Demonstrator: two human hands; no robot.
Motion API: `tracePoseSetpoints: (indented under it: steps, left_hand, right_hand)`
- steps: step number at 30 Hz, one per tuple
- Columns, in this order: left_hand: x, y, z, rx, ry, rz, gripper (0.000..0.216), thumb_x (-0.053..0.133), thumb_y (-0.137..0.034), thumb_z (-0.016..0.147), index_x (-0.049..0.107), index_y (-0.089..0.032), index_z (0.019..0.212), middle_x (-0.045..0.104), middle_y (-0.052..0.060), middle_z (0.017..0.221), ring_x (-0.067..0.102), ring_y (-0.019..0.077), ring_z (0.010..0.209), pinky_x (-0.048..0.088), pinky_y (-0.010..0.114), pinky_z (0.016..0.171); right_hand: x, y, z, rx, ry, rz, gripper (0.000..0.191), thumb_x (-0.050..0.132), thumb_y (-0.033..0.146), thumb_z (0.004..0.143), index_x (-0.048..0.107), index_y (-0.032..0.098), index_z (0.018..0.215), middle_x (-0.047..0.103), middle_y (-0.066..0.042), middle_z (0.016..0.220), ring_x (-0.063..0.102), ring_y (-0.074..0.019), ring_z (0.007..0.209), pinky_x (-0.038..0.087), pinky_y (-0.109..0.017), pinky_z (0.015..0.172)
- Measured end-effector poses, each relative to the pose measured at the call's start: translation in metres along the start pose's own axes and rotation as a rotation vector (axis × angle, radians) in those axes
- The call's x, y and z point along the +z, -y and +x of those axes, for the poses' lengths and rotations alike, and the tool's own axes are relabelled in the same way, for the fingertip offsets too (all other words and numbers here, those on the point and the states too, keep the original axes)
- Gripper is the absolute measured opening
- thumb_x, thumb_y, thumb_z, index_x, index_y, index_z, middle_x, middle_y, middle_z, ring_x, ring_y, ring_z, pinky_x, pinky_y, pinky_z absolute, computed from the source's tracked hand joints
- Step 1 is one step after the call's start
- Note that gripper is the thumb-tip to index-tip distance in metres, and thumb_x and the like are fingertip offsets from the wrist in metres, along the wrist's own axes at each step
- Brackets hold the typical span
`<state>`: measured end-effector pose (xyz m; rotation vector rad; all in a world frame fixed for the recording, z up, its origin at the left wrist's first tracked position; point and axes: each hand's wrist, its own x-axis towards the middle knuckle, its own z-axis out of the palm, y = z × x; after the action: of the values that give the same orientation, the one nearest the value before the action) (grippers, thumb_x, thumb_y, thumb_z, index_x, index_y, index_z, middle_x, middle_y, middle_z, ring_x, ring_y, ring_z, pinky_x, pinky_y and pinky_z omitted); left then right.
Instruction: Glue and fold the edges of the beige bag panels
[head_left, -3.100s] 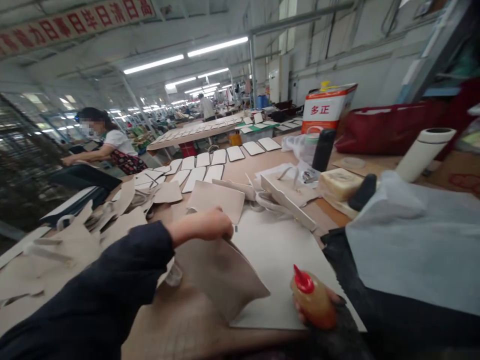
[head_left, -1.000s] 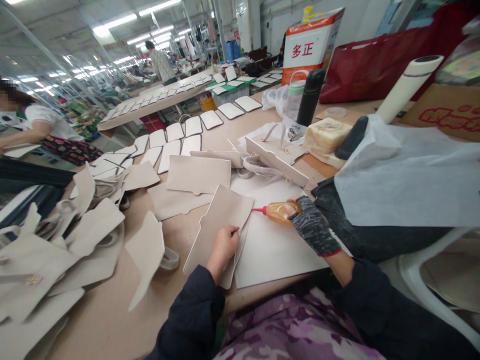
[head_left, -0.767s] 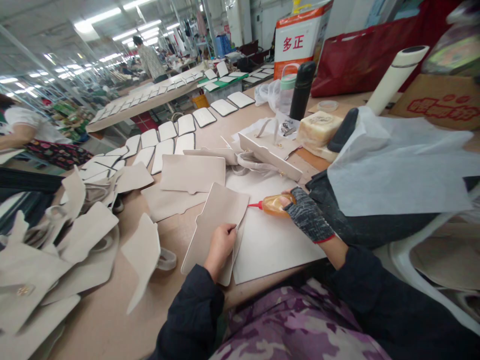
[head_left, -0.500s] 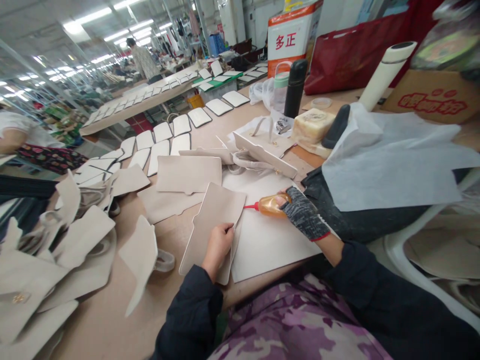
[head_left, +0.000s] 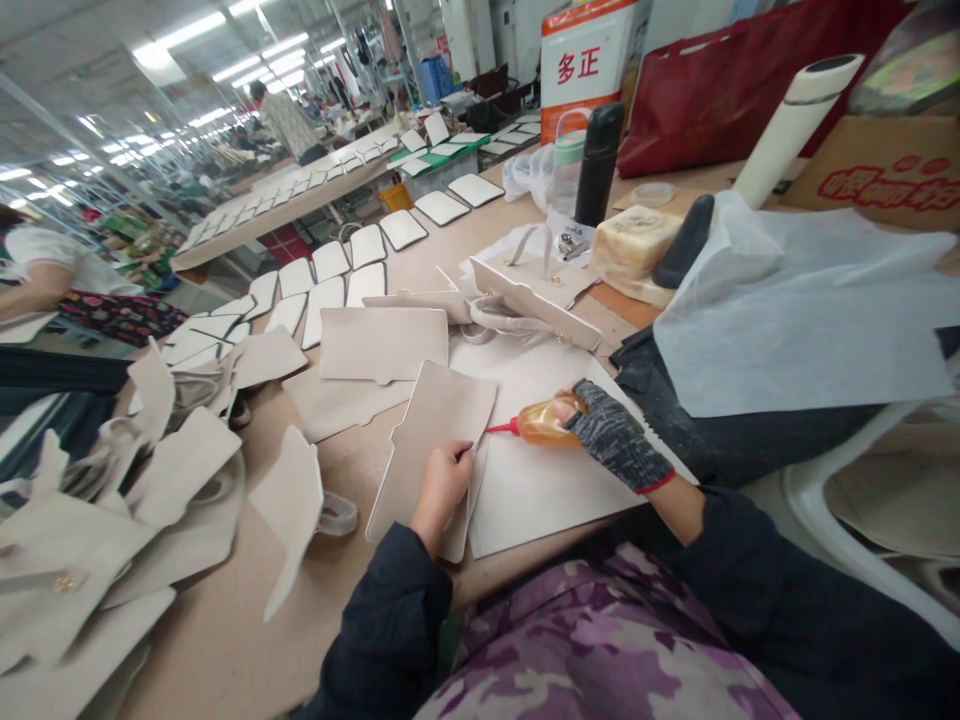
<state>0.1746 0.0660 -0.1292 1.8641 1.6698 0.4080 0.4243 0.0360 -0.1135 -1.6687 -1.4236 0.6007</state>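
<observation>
My left hand point(head_left: 441, 485) pinches the right edge of a beige leather bag panel point(head_left: 424, 440) that lies on the wooden table point(head_left: 352, 470). My right hand point(head_left: 611, 440), in a grey fingerless glove, grips an amber glue bottle point(head_left: 544, 424) with a red nozzle. The nozzle tip touches the panel's right edge, just above my left fingers. Under both lies a white cardboard sheet point(head_left: 540, 480).
Piles of beige bag pieces point(head_left: 135, 490) lie at the left, and flat panels point(head_left: 352, 275) in rows run toward the back. A black flask point(head_left: 598, 165), a glue tin point(head_left: 585, 65), a white roll point(head_left: 787, 130) and white cloth point(head_left: 810, 300) stand right. A person point(head_left: 52, 280) works at far left.
At first my left arm reached out over the panel and my right hand held the bottle upright near me. Since then the nozzle has moved down along the panel's edge toward my left fingers.
</observation>
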Motion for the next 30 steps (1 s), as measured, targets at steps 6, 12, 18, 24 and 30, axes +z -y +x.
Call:
tracePoseSetpoints:
  steps: [6, 12, 18, 24, 30]
  left_hand:
    - [0.0, -0.001, 0.0, -0.016, 0.001, 0.002, 0.026, 0.053, -0.012, 0.081, 0.07, -0.013, 0.1, 0.071, 0.01, 0.103, 0.065, 0.0208, 0.099, 0.048, 0.032, 0.092]
    - [0.001, -0.001, -0.003, -0.013, -0.011, -0.008, 0.026, 0.054, -0.014, 0.082, 0.07, -0.012, 0.102, 0.071, 0.011, 0.105, 0.065, 0.0224, 0.1, 0.048, 0.033, 0.093]
    - [0.004, 0.002, -0.003, -0.007, -0.02, -0.019, 0.026, 0.053, -0.015, 0.082, 0.07, -0.013, 0.102, 0.071, 0.01, 0.104, 0.065, 0.021, 0.098, 0.049, 0.032, 0.092]
    - [0.005, 0.004, -0.003, -0.006, -0.021, -0.015, 0.026, 0.054, -0.015, 0.082, 0.07, -0.012, 0.102, 0.071, 0.011, 0.104, 0.065, 0.0218, 0.098, 0.049, 0.033, 0.091]
    - [0.005, 0.004, -0.005, 0.015, -0.022, -0.005, 0.026, 0.053, -0.015, 0.083, 0.069, -0.013, 0.103, 0.071, 0.01, 0.102, 0.065, 0.0201, 0.095, 0.049, 0.031, 0.089]
  right_hand:
    - [0.002, 0.006, -0.02, 0.029, 0.045, 0.021, 0.033, 0.046, 0.05, 0.082, 0.056, 0.019, 0.091, 0.065, -0.01, 0.089, 0.062, -0.0249, 0.083, 0.049, -0.04, 0.082]
    - [0.003, 0.011, -0.036, 0.074, 0.044, 0.061, 0.033, 0.046, 0.052, 0.079, 0.055, 0.021, 0.087, 0.066, -0.01, 0.085, 0.063, -0.0263, 0.082, 0.051, -0.04, 0.079]
    - [0.004, 0.016, -0.05, 0.087, 0.071, 0.063, 0.032, 0.046, 0.052, 0.079, 0.055, 0.022, 0.088, 0.065, -0.01, 0.086, 0.063, -0.0265, 0.082, 0.05, -0.042, 0.081]
    - [0.005, 0.018, -0.063, 0.117, 0.139, 0.088, 0.031, 0.046, 0.051, 0.081, 0.056, 0.022, 0.087, 0.066, -0.009, 0.086, 0.063, -0.0267, 0.082, 0.049, -0.043, 0.081]
    - [0.005, 0.018, -0.069, 0.146, 0.217, 0.169, 0.031, 0.05, 0.048, 0.079, 0.057, 0.02, 0.088, 0.065, -0.009, 0.085, 0.062, -0.0265, 0.081, 0.048, -0.043, 0.081]
